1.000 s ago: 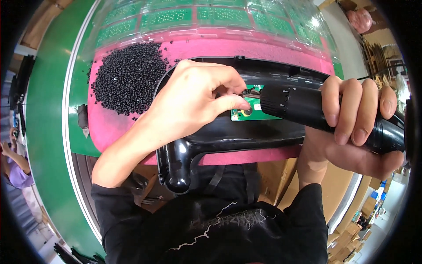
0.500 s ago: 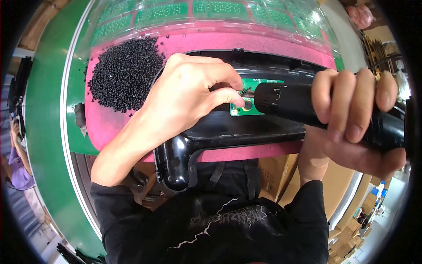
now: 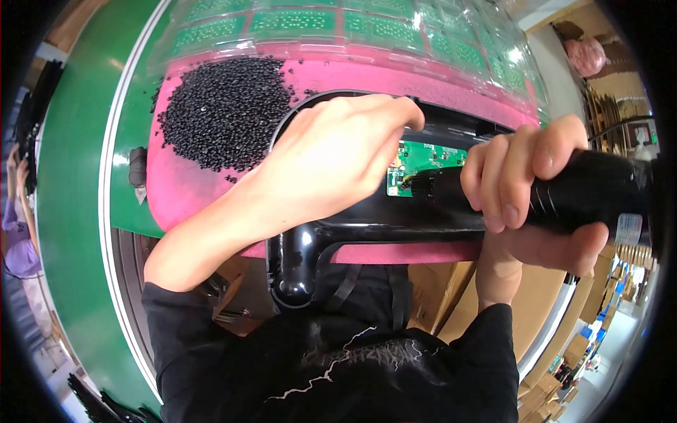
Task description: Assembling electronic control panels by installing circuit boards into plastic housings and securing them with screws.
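Observation:
My right hand (image 3: 522,176) is wrapped around a black electric screwdriver (image 3: 444,189), which slants in from the right with its front end over a green circuit board (image 3: 423,158). The board lies inside a glossy black plastic housing (image 3: 395,229) with a stubby arm pointing toward me. Above the housing, left of the board, is my left hand (image 3: 345,144). Its fingers are bent and together, the fingertips near the far rim; what they hold, if anything, is hidden. The screwdriver's tip is hard to make out against the board.
A heap of small black pieces (image 3: 218,113) lies on the pink mat (image 3: 187,201), left of the housing. Clear plastic trays with green circuit boards (image 3: 293,21) stand along the back. A small dark object (image 3: 138,168) rests on the green table (image 3: 77,190). Another person's arm (image 3: 25,190) shows far left.
My left hand has moved off the screwdriver's tip toward the housing's far rim. The screwdriver has tilted, its front end now nearer the board's near edge. The whole view has shifted slightly.

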